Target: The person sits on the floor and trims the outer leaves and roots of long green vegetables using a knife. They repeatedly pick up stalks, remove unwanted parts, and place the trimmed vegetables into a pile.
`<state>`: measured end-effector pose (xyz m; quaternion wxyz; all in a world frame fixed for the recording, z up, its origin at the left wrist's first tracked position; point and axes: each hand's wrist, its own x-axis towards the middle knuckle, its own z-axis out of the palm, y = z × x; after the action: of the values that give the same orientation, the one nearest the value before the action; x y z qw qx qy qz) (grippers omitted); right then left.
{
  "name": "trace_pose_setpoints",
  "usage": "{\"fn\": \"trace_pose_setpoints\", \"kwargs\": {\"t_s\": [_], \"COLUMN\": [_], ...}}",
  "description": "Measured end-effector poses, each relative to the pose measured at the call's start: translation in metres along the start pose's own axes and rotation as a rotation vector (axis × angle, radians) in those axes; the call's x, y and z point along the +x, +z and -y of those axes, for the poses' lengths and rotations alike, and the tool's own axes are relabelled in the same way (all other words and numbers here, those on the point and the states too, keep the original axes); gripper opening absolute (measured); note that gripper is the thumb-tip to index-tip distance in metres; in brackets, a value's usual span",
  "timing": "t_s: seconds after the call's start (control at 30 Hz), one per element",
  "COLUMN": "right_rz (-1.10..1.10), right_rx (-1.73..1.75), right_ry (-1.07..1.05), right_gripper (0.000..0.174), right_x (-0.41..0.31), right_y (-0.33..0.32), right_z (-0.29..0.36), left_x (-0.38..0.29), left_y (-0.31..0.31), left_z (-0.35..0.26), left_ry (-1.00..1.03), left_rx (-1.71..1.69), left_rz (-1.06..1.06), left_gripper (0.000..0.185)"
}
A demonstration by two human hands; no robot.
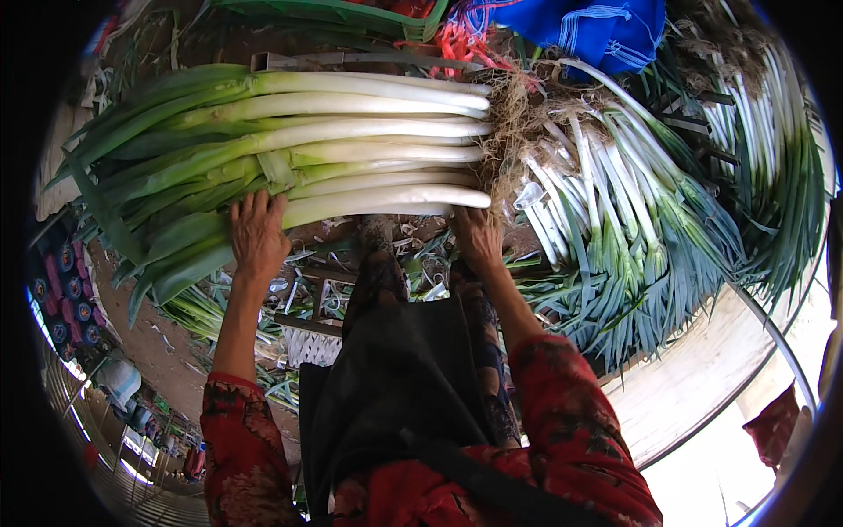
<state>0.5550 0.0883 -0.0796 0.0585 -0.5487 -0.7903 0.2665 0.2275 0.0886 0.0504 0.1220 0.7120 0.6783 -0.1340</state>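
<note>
A large bunch of leeks or thick green onions (369, 155) lies crosswise before me, green leaves to the left, white shanks and brown roots (510, 132) to the right. A leaf is wrapped around its middle. My left hand (259, 230) rests with its fingers on the bunch's near side, where the stalks turn green. My right hand (477, 237) is at the near edge by the root ends, its fingertips hidden beneath the lowest white stalk. Whether either hand grips the bunch is not clear.
More long onions (625, 197) with roots lie to the right, others (764, 112) beyond them. A green crate (342, 16), blue plastic (593, 26) and red strings (454, 39) are at the top. Leaf scraps and a stool with a woven seat (313, 344) lie below.
</note>
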Motion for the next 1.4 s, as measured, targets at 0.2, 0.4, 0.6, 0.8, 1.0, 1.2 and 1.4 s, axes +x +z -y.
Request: {"fn": "trace_pose_setpoints", "kwargs": {"t_s": [0.2,0.4,0.6,0.8,1.0,1.2,1.4], "right_rz": [0.030,-0.121,-0.126,-0.062,0.140,0.095,0.247], "right_rx": [0.107,0.482,0.930,0.499,0.090,0.141,0.077], "right_ry": [0.086,0.051,0.426,0.471,0.447,0.446,0.038], "right_gripper": [0.037,0.024,0.015,0.027,0.035,0.033,0.039], "right_x": [-0.007,-0.005,-0.004,0.020,0.046,0.043,0.075], "right_y": [0.007,-0.014,-0.028,-0.027,-0.030,-0.026,-0.014], "right_z": [0.000,-0.005,0.011,0.020,0.024,0.021,0.060], "left_x": [-0.005,0.011,0.020,0.023,0.027,0.039,0.037], "left_y": [0.017,0.001,0.002,0.010,0.014,0.024,0.038], "left_z": [0.007,0.015,0.019,0.018,0.010,0.008,0.001], "left_ry": [-0.001,0.050,0.059,0.023,0.023,0.115,0.063], "left_rx": [-0.006,-0.085,-0.093,-0.073,-0.080,0.017,0.102], "left_rz": [0.040,0.270,0.435,0.472,0.428,0.376,0.319], "left_gripper": [0.052,0.056,0.059,0.061,0.055,0.042,0.026]}}
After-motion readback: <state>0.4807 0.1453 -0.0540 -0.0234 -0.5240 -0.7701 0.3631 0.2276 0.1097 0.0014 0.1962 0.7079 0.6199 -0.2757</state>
